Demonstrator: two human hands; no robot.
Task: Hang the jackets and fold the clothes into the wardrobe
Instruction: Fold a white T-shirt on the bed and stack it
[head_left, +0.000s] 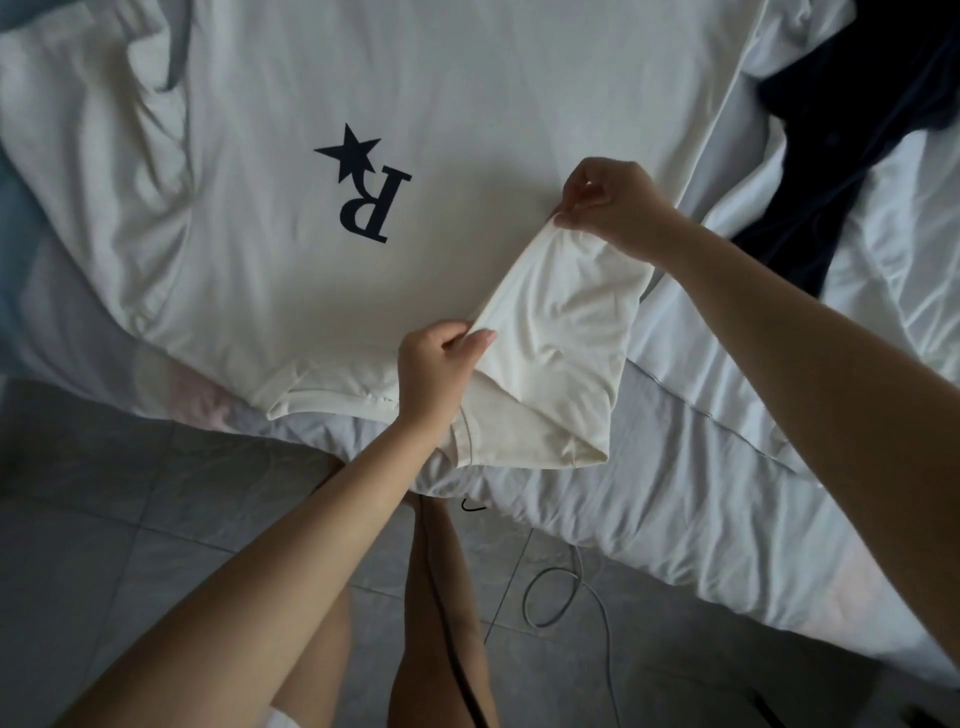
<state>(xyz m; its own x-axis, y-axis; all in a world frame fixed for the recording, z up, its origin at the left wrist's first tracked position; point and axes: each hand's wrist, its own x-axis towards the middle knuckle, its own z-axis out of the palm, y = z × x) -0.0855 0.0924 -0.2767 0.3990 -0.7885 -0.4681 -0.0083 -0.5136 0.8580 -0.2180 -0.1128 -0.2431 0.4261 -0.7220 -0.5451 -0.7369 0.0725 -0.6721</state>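
Note:
A white T-shirt (291, 93) with a dark star and the letter R printed on it lies spread flat on the bed. Its right sleeve (561, 332) is lifted and turned inward over the shirt body. My left hand (436, 369) pinches the sleeve's near edge by the shirt's shoulder. My right hand (613, 202) pinches the sleeve's far corner, holding it raised above the shirt. A dark navy garment (852, 104) lies crumpled at the upper right of the bed.
The bed (727, 467) is covered with a rumpled white sheet, and its edge runs diagonally across the lower view. Below it is grey tiled floor (104, 493) with a looped cable (556, 597). My legs stand against the bed edge.

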